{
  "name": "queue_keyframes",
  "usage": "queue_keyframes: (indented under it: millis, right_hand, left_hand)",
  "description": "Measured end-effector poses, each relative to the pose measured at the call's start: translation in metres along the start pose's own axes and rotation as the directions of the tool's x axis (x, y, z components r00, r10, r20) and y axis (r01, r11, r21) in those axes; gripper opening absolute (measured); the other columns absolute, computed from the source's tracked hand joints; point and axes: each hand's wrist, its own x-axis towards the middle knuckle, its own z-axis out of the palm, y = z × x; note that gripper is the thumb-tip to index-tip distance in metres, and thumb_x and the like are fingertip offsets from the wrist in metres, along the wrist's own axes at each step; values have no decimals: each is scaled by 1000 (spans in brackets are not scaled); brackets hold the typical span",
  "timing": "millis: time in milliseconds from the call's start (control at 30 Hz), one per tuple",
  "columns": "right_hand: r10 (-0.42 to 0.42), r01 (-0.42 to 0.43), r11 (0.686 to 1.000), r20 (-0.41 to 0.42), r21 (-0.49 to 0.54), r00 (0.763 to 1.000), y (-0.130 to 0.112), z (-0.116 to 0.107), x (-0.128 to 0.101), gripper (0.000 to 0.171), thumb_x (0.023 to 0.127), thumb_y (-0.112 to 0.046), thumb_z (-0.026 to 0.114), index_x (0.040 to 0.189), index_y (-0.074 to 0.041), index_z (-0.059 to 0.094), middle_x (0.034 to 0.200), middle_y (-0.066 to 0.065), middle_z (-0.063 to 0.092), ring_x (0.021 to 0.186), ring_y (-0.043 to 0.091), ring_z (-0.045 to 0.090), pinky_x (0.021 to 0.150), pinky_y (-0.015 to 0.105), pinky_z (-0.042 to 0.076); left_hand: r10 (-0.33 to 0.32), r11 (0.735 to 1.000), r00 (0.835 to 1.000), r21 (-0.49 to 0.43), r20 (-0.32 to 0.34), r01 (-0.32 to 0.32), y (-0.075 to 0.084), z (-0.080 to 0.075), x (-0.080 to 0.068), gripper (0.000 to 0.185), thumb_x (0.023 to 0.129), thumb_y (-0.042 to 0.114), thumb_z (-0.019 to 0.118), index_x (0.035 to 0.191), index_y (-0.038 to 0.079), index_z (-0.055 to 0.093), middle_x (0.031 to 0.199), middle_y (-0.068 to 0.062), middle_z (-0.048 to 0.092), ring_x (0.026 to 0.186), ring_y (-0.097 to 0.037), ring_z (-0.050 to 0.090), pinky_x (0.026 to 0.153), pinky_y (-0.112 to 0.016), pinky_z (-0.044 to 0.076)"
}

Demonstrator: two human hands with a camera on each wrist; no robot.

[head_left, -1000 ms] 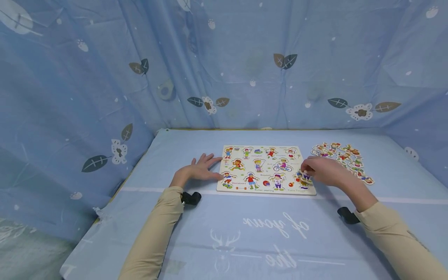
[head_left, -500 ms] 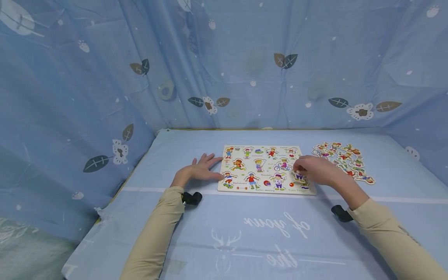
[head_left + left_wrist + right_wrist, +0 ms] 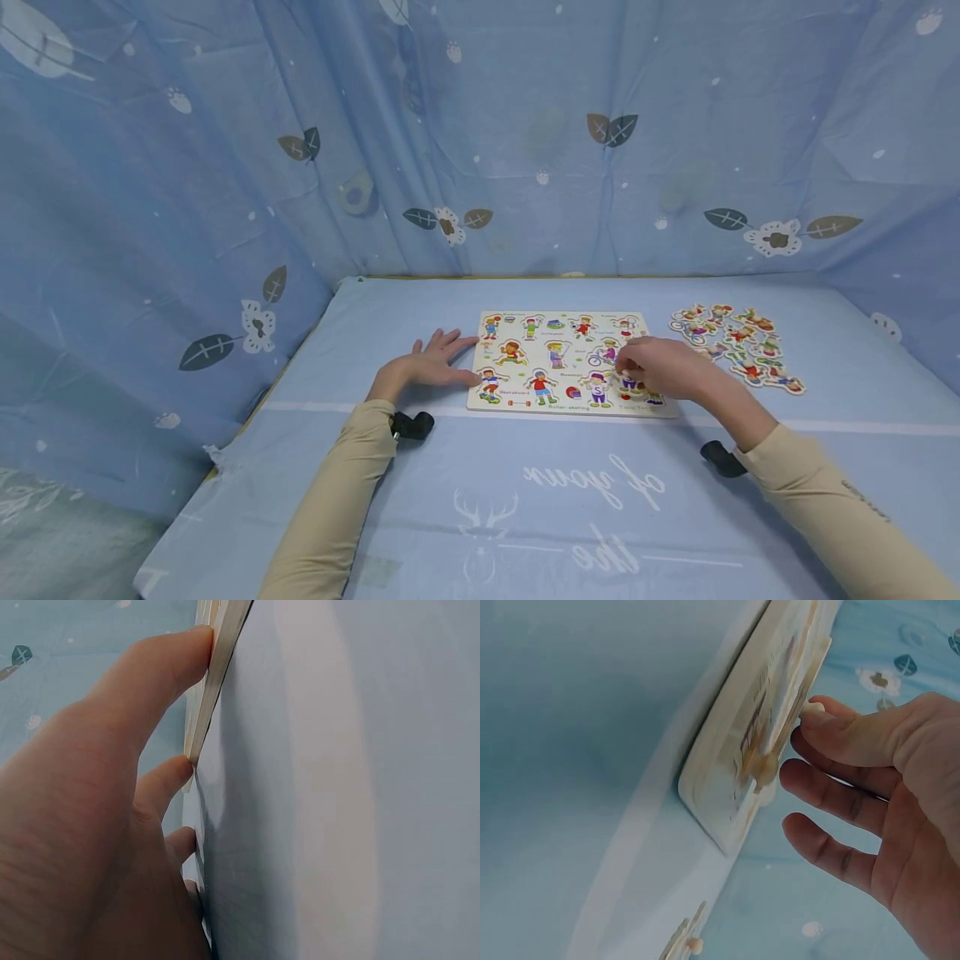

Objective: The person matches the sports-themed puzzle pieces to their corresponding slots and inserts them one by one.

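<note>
A wooden peg puzzle board with cartoon sport figures lies flat on the blue cloth. My left hand rests flat beside it, and its straight fingers touch the board's left edge. My right hand hovers over the board's lower right part. There it pinches the small peg of a puzzle piece, which is tilted just above the board. The hand hides the slot under the piece in the head view.
Several loose figure pieces lie in a cluster right of the board. Blue curtains with leaf prints close in the back and left side. The table's left edge drops off near the left forearm.
My right hand has moved left from the board's right edge over the bottom row, carrying the piece. My left hand has stayed at the board's left edge.
</note>
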Motion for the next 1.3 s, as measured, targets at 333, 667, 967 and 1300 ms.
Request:
queue_keyframes:
  millis: [333, 667, 967, 1300]
  right_hand:
    - [4, -4, 1000, 41, 15, 999, -10, 5, 7, 12, 94, -6, 64, 92, -16, 69, 86, -4, 60, 75, 14, 51, 70, 34, 47]
    - [17, -20, 998, 52, 55, 998, -17, 8, 11, 14, 95, -7, 63, 99, -17, 71, 97, -3, 65, 82, 14, 55, 78, 38, 51]
    - [-42, 42, 999, 0, 34, 999, -23, 11, 13, 17, 94, -4, 63, 98, -17, 72, 98, -4, 66, 85, 14, 58, 82, 41, 52]
    - [-30, 29, 999, 15, 23, 999, -34, 12, 17, 13, 94, -9, 65, 94, -19, 73, 93, -2, 66, 82, 14, 56, 83, 41, 52]
  left_hand:
    - [9, 1000, 1000, -5, -2, -9, 3, -2, -5, 89, 86, 65, 57, 159, 31, 19, 167, -7, 4, 152, -35, -9, 118, -63, -3]
    - [11, 1000, 1000, 7, -10, -11, 1, 0, -3, 89, 86, 67, 56, 159, 33, 19, 167, -6, 4, 152, -34, -10, 118, -62, -4]
    - [16, 1000, 1000, -16, -6, -17, 0, -2, -2, 93, 83, 71, 57, 159, 32, 21, 167, -7, 5, 152, -34, -10, 118, -62, -6]
    - [15, 1000, 1000, 0, -10, -15, -2, 1, 1, 89, 85, 69, 56, 159, 33, 20, 168, -6, 3, 152, -33, -11, 118, -62, -5]
